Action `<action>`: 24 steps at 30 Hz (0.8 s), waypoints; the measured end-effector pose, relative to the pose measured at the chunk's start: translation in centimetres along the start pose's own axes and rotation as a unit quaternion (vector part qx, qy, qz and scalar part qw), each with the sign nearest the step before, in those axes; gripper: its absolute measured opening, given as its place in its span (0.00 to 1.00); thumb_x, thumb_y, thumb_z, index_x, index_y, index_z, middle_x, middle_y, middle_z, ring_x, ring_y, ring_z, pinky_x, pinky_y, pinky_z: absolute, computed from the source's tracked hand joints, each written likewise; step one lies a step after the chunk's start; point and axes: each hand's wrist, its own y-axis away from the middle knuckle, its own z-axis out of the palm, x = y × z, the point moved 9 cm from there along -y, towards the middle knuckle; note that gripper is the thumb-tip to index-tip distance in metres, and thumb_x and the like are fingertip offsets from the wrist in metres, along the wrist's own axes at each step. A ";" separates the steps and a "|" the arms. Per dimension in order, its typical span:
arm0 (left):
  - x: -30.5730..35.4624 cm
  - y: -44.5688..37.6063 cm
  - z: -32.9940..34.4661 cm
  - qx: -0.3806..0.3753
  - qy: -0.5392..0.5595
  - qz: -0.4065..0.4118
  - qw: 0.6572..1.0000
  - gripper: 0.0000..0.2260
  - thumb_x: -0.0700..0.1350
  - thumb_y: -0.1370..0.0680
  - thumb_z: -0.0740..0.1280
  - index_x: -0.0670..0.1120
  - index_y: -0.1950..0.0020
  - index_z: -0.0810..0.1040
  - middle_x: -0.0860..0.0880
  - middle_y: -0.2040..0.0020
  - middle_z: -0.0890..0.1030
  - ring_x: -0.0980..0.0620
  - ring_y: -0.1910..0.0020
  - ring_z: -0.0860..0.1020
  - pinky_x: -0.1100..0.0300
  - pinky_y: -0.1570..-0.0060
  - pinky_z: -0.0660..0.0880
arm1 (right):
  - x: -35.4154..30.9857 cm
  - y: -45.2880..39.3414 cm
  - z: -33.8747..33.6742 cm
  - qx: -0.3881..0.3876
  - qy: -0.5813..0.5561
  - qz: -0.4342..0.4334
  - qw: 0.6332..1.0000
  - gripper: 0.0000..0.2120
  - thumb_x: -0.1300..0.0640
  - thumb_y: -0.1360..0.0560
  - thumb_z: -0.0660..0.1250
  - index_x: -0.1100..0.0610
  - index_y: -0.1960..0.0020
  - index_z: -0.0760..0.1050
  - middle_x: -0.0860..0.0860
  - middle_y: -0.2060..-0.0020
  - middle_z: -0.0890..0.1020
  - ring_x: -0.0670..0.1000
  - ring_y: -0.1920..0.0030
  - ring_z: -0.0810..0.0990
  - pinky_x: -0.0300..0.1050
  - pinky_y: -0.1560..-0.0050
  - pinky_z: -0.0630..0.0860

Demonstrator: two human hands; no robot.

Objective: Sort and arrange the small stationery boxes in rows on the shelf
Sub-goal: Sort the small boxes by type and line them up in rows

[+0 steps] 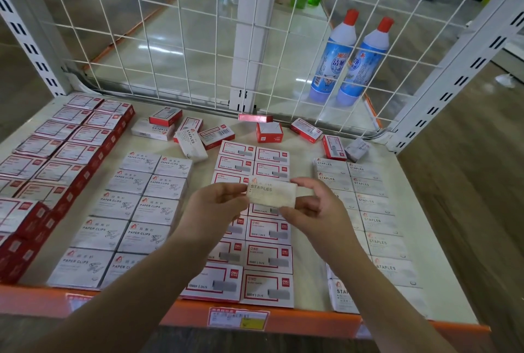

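A small white box marked STAPLES point(272, 191) is held above the middle of the shelf point(306, 160), gripped at its two ends by my left hand point(218, 205) and my right hand point(314, 205). Under it run two rows of red-and-white staple boxes point(268, 256). White paper-clip boxes point(136, 208) fill two rows to the left, and red-edged boxes point(56, 154) line the far left. White staples boxes point(374, 219) form rows at the right. Several loose boxes point(192, 134) lie unsorted near the back, one red box point(269, 132) open on top.
A white wire grid point(198, 41) closes the back of the shelf. Behind it stand two blue bottles with red caps point(351, 60). White slotted uprights point(453, 80) frame the sides. An orange front rail point(255, 316) carries a price label.
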 end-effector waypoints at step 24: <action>0.7 0.3 -1.3 0.014 -0.121 0.071 0.990 0.08 0.38 0.23 0.64 0.49 0.47 0.77 0.56 0.56 0.78 0.60 0.58 0.76 0.72 0.65 0.75 | -1.2 0.9 0.5 -0.037 0.141 -0.042 0.988 0.20 0.62 0.30 0.71 0.39 0.51 0.70 0.38 0.56 0.79 0.38 0.55 0.79 0.29 0.56 0.75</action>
